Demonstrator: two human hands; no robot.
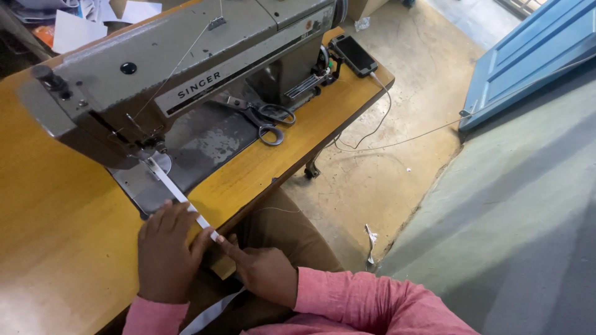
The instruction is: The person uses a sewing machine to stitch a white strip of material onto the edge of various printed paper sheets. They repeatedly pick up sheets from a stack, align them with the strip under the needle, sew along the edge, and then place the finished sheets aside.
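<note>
Head view, my notes: one screen, a dark, unlit phone (354, 54), rectangular, lying flat at the far right corner of the tabletop (56, 248), cable attached. One label: a long pale nameplate strip (248, 62) with dark lettering on the sewing machine (155, 68) arm.

Needle hidden behind sewing machine head (186, 68); white tape (177, 193) partly covered by left hand (164, 251); papers (77, 28) cropped by top edge.

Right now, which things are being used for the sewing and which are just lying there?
In use:
sewing machine
white strip, running to the needle
left hand, pressing the strip flat
right hand, touching the strip at the table edge

Just lying about:
scissors
phone with its cable
papers
</note>
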